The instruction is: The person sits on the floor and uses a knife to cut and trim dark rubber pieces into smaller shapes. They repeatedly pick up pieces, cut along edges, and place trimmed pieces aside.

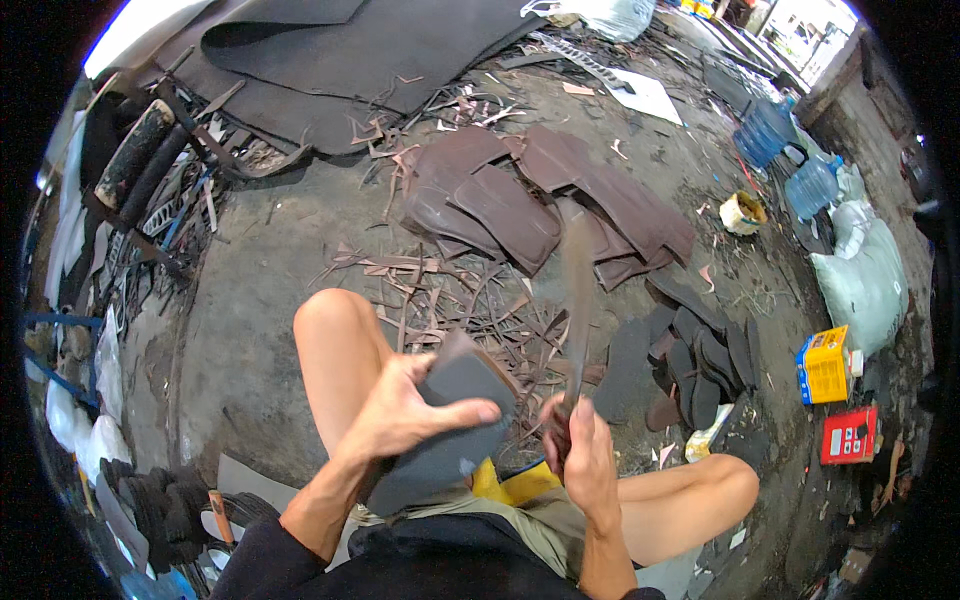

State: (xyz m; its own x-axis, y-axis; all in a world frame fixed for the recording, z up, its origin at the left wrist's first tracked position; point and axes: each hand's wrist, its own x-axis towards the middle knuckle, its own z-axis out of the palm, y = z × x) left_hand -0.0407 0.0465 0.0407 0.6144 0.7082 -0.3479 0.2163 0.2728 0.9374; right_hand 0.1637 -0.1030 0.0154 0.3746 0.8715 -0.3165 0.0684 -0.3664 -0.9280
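My left hand [400, 415] grips a dark grey sole-like slab [440, 470] over my lap, thumb on its upper face and fingers hidden beneath. The slab's far end shows a brownish edge and is smeared by motion. In my right hand [588, 455] a long knife [577, 310] stands upright, its blade blurred and pointing away from me. The blade is apart from the slab, to its right. A yellow piece [525, 485] lies in my lap between the hands. Beyond my knees, thin brown trimmings [430, 300] litter the floor.
Embossed brown sheets [490, 205] lie in a pile ahead. Dark cut soles [700, 365] are heaped at the right. Large dark sheets [330, 75] cover the far left. Water jugs [765, 135], a yellow box [825, 370] and a red box [850, 435] line the right side.
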